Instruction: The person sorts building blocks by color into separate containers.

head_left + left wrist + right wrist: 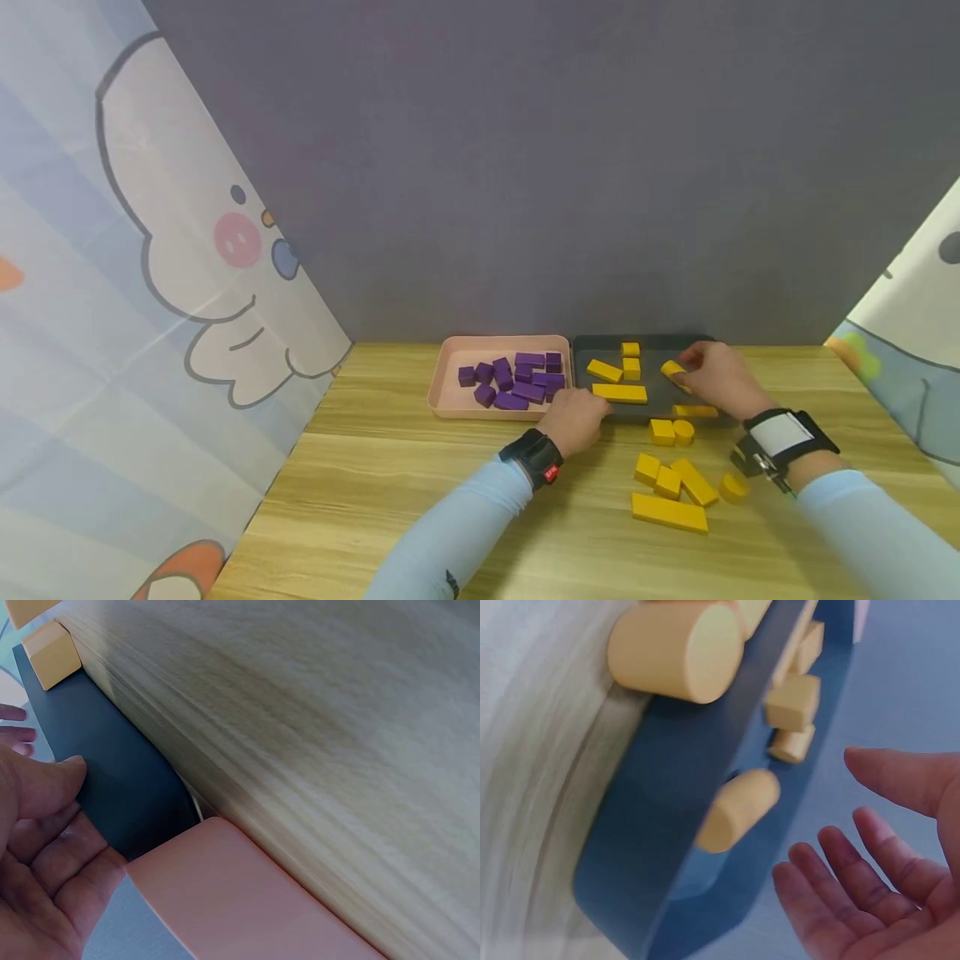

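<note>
My left hand [576,422] grips the near left corner of the dark tray [651,358], beside the pink tray [442,392]. In the left wrist view its thumb lies on the dark wall, with the other fingers bent at the rim. Over the right part of the dark tray is my right hand [718,379], close to a yellow cylinder [742,810]. The right wrist view shows its fingers apart and nothing between them, the cylinder lying inside the tray. Several other yellow blocks [619,393] lie in that tray.
Purple blocks [528,392] fill part of the pink tray. On the wooden table [360,483] in front of the dark tray lie several yellow blocks [669,512] and cylinders [733,487]. A grey wall [525,167] rises behind the trays, with patterned cloth at both sides.
</note>
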{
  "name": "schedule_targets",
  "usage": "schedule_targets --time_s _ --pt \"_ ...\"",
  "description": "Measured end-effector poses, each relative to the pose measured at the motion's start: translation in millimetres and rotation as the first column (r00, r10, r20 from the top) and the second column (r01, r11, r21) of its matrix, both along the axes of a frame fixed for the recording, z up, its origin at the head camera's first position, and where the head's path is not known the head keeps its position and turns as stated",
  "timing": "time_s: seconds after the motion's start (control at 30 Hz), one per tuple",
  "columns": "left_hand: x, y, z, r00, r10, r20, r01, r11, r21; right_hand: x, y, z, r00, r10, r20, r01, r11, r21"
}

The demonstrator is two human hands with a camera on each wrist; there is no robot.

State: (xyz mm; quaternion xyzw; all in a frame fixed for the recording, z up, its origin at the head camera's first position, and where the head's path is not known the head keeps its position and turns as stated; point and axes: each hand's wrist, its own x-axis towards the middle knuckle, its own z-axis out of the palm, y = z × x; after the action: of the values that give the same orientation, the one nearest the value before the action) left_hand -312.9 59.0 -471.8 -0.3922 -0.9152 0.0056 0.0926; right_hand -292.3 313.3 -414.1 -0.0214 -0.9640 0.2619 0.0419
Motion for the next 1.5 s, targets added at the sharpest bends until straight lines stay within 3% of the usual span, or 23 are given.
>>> schedule_targets --time_s 0.17,0.37,0.6,0.77,0.93,1.5 --pt "0.4 -0.4 1.7 1.0 0.005 0.015 -0.005 1.0 0.004 31.6 -6 15.6 0.998 0.057 -0.029 -0.056 0.998 0.028" --pt "1.0 -0.9 2.9 1.0 0.004 0.028 -0.005 1.0 0.003 74.8 -5 17.3 0.99 0.136 -0.028 -0.132 0.985 0.115" --pt "1.3 -2.1 5.5 0.999 0.022 0.037 -0.022 1.0 -0.003 107.9 -1 5.7 0.969 0.184 0.166 -0.209 0.967 0.144" --pt "0.5 -2.6 6.7 0.999 0.023 0.028 -0.024 1.0 0.003 118.1 -4 -10.0 0.96 0.205 0.19 -0.229 0.966 0.118" --pt "2.0 -2.2 7.0 0.999 0.026 0.022 -0.026 1.0 0.001 121.8 -7 -20.0 0.964 0.185 0.193 -0.216 0.964 0.155" --pt "3.0 0.2 3.6 0.999 0.031 0.038 -0.031 1.0 0.004 117.9 -6 -31.5 0.968 0.177 0.179 -0.21 0.959 0.188"
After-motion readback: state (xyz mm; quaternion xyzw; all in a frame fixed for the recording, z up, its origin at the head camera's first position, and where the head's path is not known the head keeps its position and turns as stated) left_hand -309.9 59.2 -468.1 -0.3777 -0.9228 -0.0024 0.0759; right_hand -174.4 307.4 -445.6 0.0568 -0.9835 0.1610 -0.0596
